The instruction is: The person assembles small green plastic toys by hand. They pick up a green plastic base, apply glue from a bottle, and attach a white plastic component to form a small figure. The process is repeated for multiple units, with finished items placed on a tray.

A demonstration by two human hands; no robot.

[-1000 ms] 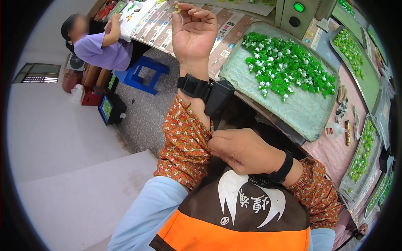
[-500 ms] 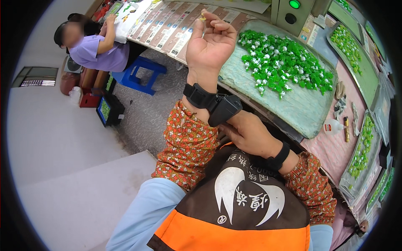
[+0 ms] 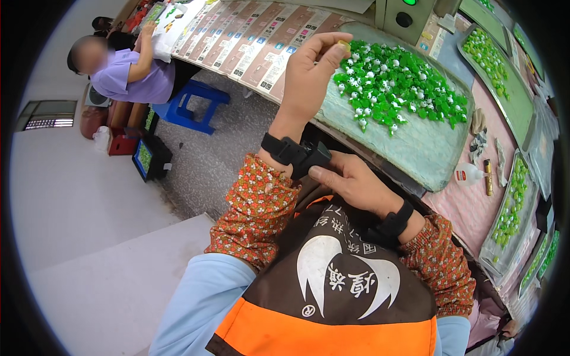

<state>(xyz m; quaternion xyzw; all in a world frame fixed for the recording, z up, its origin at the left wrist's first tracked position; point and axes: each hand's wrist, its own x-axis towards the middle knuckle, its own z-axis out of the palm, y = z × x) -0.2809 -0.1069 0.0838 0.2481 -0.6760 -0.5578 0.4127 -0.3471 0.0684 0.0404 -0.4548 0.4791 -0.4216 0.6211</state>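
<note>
Left hand [image 3: 306,83] raised over the near left end of the big tray [image 3: 409,160]; thumb and fingertips pinch a small yellow piece [image 3: 344,45], shape too small to make out. Right hand [image 3: 362,181] low, just in front of the bench edge, thumb and fingers gripping the black wrist unit [image 3: 304,159] strapped to the left wrist.

Edges: tray's raised rim follows the bench's near edge. Green-and-white figures [image 3: 404,83] heaped toward its far side; pale green floor shows along the near side, giving room there. Grey speckled floor [image 3: 222,148] open left of the forearm, as far as the blue stool [image 3: 190,107] beside a co-worker in a purple shirt [image 3: 136,77]. Right side tighter: white bottle [image 3: 467,174] and slim brown-gold tube [image 3: 488,178] on pink cloth [image 3: 457,207], near the tray.

Writing: bench covering [image 3: 237,53] printed in repeating brown-and-white panels; bottle carries a red label; brown-and-orange apron [image 3: 270,285] bears white characters, inverted here, and a curved emblem.
</note>
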